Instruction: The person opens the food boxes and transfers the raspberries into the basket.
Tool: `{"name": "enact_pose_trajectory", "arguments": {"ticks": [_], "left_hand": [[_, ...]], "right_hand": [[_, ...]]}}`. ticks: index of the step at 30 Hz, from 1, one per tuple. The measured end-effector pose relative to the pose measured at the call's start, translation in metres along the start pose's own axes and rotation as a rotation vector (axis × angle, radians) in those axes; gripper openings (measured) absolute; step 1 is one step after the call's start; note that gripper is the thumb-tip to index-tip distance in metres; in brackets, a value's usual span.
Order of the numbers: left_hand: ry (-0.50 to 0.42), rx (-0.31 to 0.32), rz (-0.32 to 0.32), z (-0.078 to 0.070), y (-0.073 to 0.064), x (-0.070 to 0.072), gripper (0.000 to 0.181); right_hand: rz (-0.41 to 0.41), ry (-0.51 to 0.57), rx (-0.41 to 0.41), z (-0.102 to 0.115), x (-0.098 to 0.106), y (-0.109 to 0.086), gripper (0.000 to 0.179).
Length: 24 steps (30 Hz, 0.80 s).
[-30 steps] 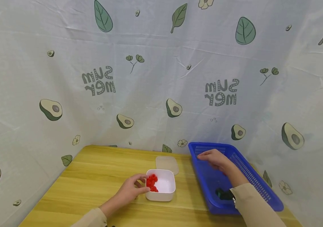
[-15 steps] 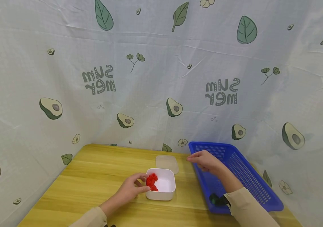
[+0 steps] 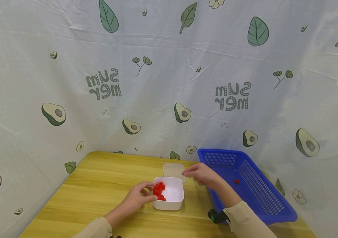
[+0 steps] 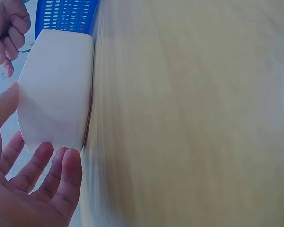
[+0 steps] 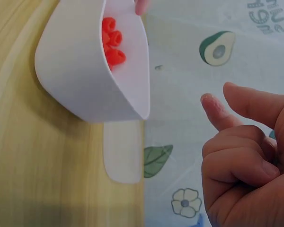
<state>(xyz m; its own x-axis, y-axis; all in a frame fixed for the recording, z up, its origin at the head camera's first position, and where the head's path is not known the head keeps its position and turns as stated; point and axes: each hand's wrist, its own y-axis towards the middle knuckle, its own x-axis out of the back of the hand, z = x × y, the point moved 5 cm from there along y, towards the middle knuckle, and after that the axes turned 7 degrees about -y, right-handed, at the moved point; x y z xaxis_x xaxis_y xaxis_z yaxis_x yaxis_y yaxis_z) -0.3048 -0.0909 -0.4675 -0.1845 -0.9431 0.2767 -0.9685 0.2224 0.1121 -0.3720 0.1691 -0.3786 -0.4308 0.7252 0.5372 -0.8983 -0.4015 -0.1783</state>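
A small white box [image 3: 169,205] stands on the table with several red raspberries [image 3: 159,190] along its left side. My left hand [image 3: 136,198] holds the box by that side, thumb at the near corner and fingers at the far one. The left wrist view shows its fingertips [image 4: 72,158] against the wall. My right hand [image 3: 203,175] hovers just right of the box's far corner, over the lid's edge. Its thumb and index finger are apart, the other fingers curled, and nothing shows between them in the right wrist view. A red raspberry [image 3: 236,181] lies in the blue basket [image 3: 271,211].
Behind the box lies a translucent square lid [image 3: 172,169] on the wooden table [image 3: 103,178]. The basket's raised rim borders the right side. A printed cloth [image 3: 157,82] hangs behind the table and at both sides.
My right hand has moved left out of the basket towards the box, so the raspberry in the basket now shows fully. The left hand and the box stay where they were.
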Motion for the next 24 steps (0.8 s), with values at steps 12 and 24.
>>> {"name": "enact_pose_trajectory", "arguments": {"ticks": [12, 24], "left_hand": [[0.007, 0.006, -0.008, -0.001, 0.000, 0.001, 0.049], [0.002, 0.006, 0.000, -0.001, 0.000, 0.001, 0.049]], "right_hand": [[0.033, 0.019, -0.002, 0.008, -0.029, 0.007, 0.027], [0.039, -0.028, 0.010, 0.014, -0.054, 0.014, 0.028]]}}
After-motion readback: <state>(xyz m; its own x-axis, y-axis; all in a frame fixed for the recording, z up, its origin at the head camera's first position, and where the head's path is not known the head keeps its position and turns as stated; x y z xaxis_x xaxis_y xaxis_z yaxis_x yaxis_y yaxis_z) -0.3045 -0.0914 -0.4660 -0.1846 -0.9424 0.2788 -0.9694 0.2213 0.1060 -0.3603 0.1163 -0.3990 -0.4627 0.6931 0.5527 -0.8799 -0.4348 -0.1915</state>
